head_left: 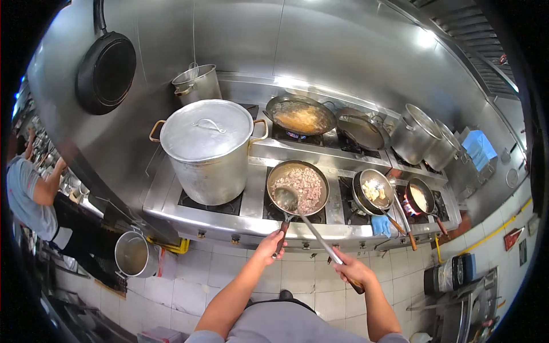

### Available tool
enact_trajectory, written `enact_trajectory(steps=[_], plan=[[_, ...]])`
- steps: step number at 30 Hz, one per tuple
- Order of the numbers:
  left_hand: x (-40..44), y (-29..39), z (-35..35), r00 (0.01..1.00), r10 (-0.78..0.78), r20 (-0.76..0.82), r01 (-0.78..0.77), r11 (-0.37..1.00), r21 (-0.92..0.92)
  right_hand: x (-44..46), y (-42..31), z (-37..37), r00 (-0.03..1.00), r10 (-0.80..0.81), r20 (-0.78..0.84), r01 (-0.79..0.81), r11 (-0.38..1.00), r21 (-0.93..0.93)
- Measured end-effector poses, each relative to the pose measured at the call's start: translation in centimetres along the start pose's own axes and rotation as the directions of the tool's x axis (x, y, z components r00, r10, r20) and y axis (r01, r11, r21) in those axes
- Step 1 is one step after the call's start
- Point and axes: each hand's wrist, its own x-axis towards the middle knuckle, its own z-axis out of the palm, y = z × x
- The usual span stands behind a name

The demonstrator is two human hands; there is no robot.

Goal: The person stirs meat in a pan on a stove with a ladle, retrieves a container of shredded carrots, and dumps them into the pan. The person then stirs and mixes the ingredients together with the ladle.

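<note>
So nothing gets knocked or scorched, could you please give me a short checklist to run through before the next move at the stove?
1. Left hand on the pan handle: ok, gripping it.
2. Right hand on the ladle: ok, with the ladle's bowl inside the pan.
3. Chopped meat inside the pan: ok.
4. Flame under that pan: cannot tell, the pan hides it.
5. Lid on the big pot: ok.
6. Blue cloth away from the cooking: not ok, it lies at the stove's front edge, close to a pan.
</note>
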Motion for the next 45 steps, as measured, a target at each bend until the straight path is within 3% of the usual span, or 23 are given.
enact_trajectory(steps=[2, 4, 8, 10, 11, 13, 17, 20, 22, 24, 25, 26, 28, 31, 36, 38, 39, 40, 41, 42, 44, 45], plan=[[0.5, -0.4, 0.1, 1.0, -0.006, -0.007, 0.006, 1.0, -0.006, 0.9, 1.3, 0.1, 0.994, 0.053, 0.093, -0.05, 0.998, -0.033], [0.7, -0.5, 0.6, 1.0, -0.004, -0.01, 0.004, 1.0, -0.016, 3.7, 0.4, 0.3, 0.98, -0.142, -0.142, 0.091, 0.945, -0.316], [0.4, -0.4, 0.6, 0.999, 0.005, -0.043, -0.005, 1.0, -0.003, 2.2, -1.3, -2.2, 0.957, -0.182, -0.225, 0.06, 0.885, -0.462], [0.4, -0.6, 0.9, 0.998, 0.003, -0.056, -0.004, 1.0, -0.004, -0.5, 0.2, -5.3, 0.926, -0.32, -0.201, 0.167, 0.824, -0.541], [0.4, -0.6, 1.0, 0.998, 0.014, -0.054, -0.015, 1.0, -0.007, -1.3, 0.0, -6.2, 0.927, -0.321, -0.197, 0.169, 0.822, -0.544], [0.1, -0.7, 1.5, 0.998, 0.026, -0.051, -0.026, 1.0, -0.002, -2.4, -0.7, -7.4, 0.989, -0.064, -0.132, -0.016, 0.849, -0.528], [0.3, -0.5, 3.0, 0.996, 0.037, -0.086, -0.033, 0.998, 0.054, 2.3, 1.8, -6.7, 0.955, -0.184, -0.231, -0.012, 0.757, -0.653], [0.3, -0.4, 2.6, 0.995, 0.038, -0.097, -0.035, 0.999, 0.031, 1.2, 0.8, -7.9, 0.94, -0.274, -0.202, 0.095, 0.782, -0.617], [0.4, -0.5, 2.4, 0.996, 0.033, -0.078, -0.031, 0.999, 0.037, -0.5, 2.0, -12.1, 0.917, -0.381, 0.114, 0.371, 0.716, -0.591], [0.0, -0.2, 1.9, 0.996, 0.03, -0.08, -0.029, 1.0, 0.012, -2.4, -1.5, -15.1, 0.981, 0.026, 0.191, 0.084, 0.836, -0.542], [0.0, -0.1, 1.4, 0.999, 0.029, -0.044, -0.03, 1.0, -0.008, 0.0, 1.0, -16.7, 0.958, -0.157, 0.241, 0.274, 0.751, -0.601], [0.1, 0.1, 1.5, 0.999, 0.019, -0.039, -0.018, 1.0, 0.012, 0.1, -1.7, -16.7, 0.98, 0.066, 0.188, 0.064, 0.788, -0.613], [0.1, 0.5, 1.6, 0.999, 0.011, -0.04, -0.011, 1.0, 0.007, 2.6, -1.5, -15.7, 0.979, -0.192, 0.066, 0.165, 0.562, -0.81], [0.6, 0.4, 1.9, 0.999, -0.002, -0.041, 0.0, 0.998, -0.061, 4.6, -0.6, -12.9, 0.939, -0.34, -0.048, 0.164, 0.566, -0.808], [0.5, -0.8, 3.4, 0.995, 0.03, -0.093, -0.04, 0.994, -0.106, 8.2, 4.2, -7.0, 0.924, -0.294, -0.243, -0.012, 0.613, -0.79], [0.7, -0.4, 4.0, 0.995, 0.028, -0.1, -0.038, 0.994, -0.1, 8.4, 6.7, -4.5, 0.863, -0.484, -0.145, 0.33, 0.757, -0.565], [0.7, -0.3, 4.2, 0.994, 0.014, -0.106, -0.025, 0.995, -0.096, 6.9, 5.3, -4.5, 0.862, -0.488, -0.138, 0.332, 0.749, -0.573], [0.7, -0.3, 4.0, 0.994, 0.022, -0.106, -0.034, 0.994, -0.106, 3.8, 2.8, -4.6, 0.962, -0.256, -0.097, 0.225, 0.94, -0.257], [0.7, -0.3, 3.8, 0.995, 0.012, -0.101, -0.023, 0.994, -0.106, 2.3, 1.1, -4.5, 0.999, -0.035, 0.027, 0.033, 0.997, 0.07], [0.7, -0.5, 3.6, 0.996, -0.002, -0.095, -0.008, 0.995, -0.104, 3.1, 1.4, -4.0, 0.999, -0.037, 0.028, 0.036, 0.998, 0.061], [1.0, -0.7, 3.4, 0.996, -0.007, -0.085, -0.001, 0.996, -0.094, 5.2, 3.3, -2.3, 0.913, -0.273, -0.302, 0.143, 0.91, -0.389], [1.0, -0.7, 3.6, 0.995, -0.014, -0.094, 0.005, 0.996, -0.089, 5.9, 2.0, -2.1, 0.924, -0.194, -0.329, 0.044, 0.91, -0.412]])
